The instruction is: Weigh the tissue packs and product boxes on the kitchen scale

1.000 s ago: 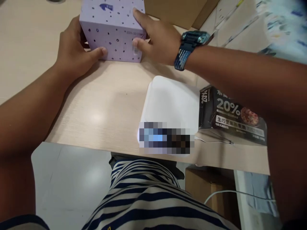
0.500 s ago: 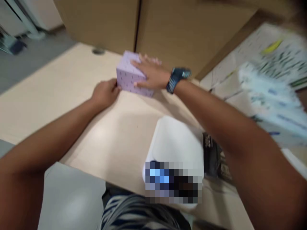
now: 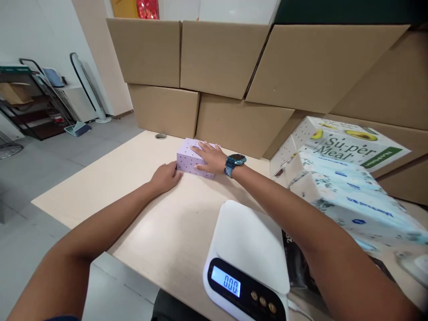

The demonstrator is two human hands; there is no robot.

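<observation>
A small lilac box [image 3: 191,162] with dark dots rests on the pale wooden table, close to the cardboard boxes behind it. My left hand [image 3: 166,177] is closed against the box's left end, its thumb by the lower front edge and some fingers hidden. Over the box's top and right end lies my right hand [image 3: 212,159], fingers spread across the top and thumb on the front face. A dark watch is on that wrist. Between them, the two hands hold the box.
A white digital scale [image 3: 250,245] reading 0.00 stands at the front. Tissue packs [image 3: 354,209] and a white Su-per Meal box [image 3: 354,142] occupy the right. Stacked cardboard boxes [image 3: 227,58] form a wall behind. The table [image 3: 100,174] has a round cable hole [image 3: 161,136].
My view has tilted up and sharpened, showing more of the stacked boxes and floor. Both hands stay on the lilac box, which shows no clear movement on the table.
</observation>
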